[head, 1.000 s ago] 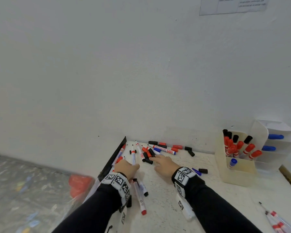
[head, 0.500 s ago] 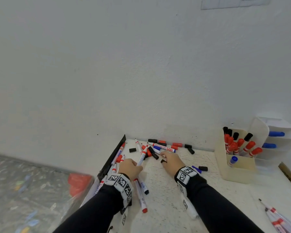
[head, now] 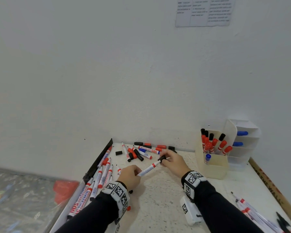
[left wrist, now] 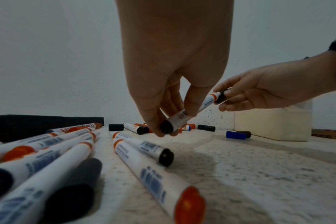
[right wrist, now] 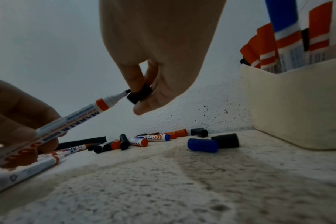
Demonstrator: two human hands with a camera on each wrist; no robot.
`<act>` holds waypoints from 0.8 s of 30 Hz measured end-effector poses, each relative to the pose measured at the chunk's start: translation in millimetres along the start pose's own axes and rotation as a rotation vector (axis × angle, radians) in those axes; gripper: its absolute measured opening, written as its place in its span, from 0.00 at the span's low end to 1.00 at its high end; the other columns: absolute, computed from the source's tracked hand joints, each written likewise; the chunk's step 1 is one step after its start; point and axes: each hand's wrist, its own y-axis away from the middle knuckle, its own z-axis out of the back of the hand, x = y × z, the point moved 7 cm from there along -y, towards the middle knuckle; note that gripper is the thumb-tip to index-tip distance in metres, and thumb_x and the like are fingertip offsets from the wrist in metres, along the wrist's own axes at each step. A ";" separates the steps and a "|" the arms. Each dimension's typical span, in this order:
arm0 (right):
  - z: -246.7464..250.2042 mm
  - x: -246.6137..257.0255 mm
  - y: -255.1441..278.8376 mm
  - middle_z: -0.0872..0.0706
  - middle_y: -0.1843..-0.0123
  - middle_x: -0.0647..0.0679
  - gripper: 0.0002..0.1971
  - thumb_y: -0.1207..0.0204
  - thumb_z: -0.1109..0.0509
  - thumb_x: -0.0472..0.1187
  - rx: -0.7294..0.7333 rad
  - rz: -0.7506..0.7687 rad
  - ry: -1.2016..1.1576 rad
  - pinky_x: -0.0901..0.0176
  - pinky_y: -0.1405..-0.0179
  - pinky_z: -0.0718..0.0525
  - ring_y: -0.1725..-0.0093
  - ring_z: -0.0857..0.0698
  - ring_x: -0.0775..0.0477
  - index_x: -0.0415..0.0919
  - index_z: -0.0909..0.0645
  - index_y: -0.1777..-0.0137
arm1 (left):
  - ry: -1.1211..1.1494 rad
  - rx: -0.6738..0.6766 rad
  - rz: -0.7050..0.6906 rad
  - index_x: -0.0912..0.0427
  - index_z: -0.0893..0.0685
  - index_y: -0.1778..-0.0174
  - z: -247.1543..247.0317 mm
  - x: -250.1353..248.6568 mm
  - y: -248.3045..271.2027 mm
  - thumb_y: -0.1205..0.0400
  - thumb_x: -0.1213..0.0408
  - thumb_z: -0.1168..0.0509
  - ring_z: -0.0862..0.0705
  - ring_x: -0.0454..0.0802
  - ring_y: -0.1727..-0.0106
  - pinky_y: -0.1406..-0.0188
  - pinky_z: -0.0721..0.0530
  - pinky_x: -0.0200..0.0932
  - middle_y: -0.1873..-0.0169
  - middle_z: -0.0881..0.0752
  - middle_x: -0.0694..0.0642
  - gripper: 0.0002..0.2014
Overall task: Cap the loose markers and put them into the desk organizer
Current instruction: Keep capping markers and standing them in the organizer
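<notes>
My left hand grips the rear end of a white marker with a red band and lifts it off the table. Its black tip points up to the right. My right hand pinches a black cap just at that tip; the tip still shows outside the cap. The cream desk organizer stands at the right by the wall, with several capped red, black and blue markers upright in it. More uncapped markers lie at the table's left edge.
Loose red and black caps and markers lie by the wall behind my hands. A blue cap and a black cap lie near the organizer. More markers lie at the front right. The table ends at the left in a black strip.
My left hand has picked up a marker from the table and turned its tip to the right. My right hand took a black cap and brought it to the tip.
</notes>
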 end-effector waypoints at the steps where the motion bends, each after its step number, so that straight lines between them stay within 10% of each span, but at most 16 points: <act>1: 1.6 -1.9 3.2 0.17 0.49 0.43 0.13 0.24 0.36 0.28 -0.003 -0.008 -0.019 0.50 0.46 0.13 0.53 0.12 0.44 0.48 0.22 0.53 | 0.003 0.002 0.002 0.55 0.20 0.41 -1.9 -1.9 1.5 0.18 0.68 0.40 0.22 0.45 0.51 0.54 0.21 0.33 0.43 0.17 0.54 0.12; 6: 21.5 -8.2 15.8 0.18 0.53 0.49 0.11 0.20 0.41 0.30 -0.127 -0.030 -0.059 0.58 0.55 0.16 0.60 0.16 0.51 0.47 0.26 0.48 | -0.017 0.006 0.002 0.57 0.20 0.38 -7.9 -9.5 6.5 0.18 0.68 0.39 0.22 0.45 0.52 0.51 0.20 0.36 0.41 0.17 0.54 0.13; 13: 12.5 -13.0 27.3 0.17 0.47 0.48 0.12 0.20 0.39 0.33 0.056 -0.058 0.038 0.71 0.69 0.23 0.67 0.18 0.56 0.54 0.24 0.54 | -0.039 0.027 -0.051 0.58 0.20 0.36 -15.3 -21.1 16.0 0.16 0.69 0.42 0.24 0.45 0.51 0.48 0.26 0.33 0.40 0.17 0.55 0.14; 18: 12.9 -17.5 36.3 0.24 0.71 0.50 0.18 0.17 0.44 0.53 0.055 -0.138 0.089 0.64 0.70 0.29 0.74 0.29 0.54 0.44 0.28 0.66 | 0.193 0.095 -0.103 0.55 0.20 0.39 -23.8 -33.2 29.0 0.15 0.62 0.45 0.24 0.42 0.62 0.63 0.26 0.33 0.53 0.18 0.52 0.12; 24: 14.6 -16.1 36.4 0.34 0.75 0.50 0.22 0.17 0.47 0.53 0.002 -0.210 0.114 0.61 0.74 0.36 0.76 0.35 0.52 0.44 0.32 0.70 | 0.166 0.158 -0.171 0.51 0.20 0.53 -33.2 -52.4 43.0 0.17 0.49 0.41 0.28 0.41 0.73 0.73 0.29 0.34 0.69 0.23 0.47 0.10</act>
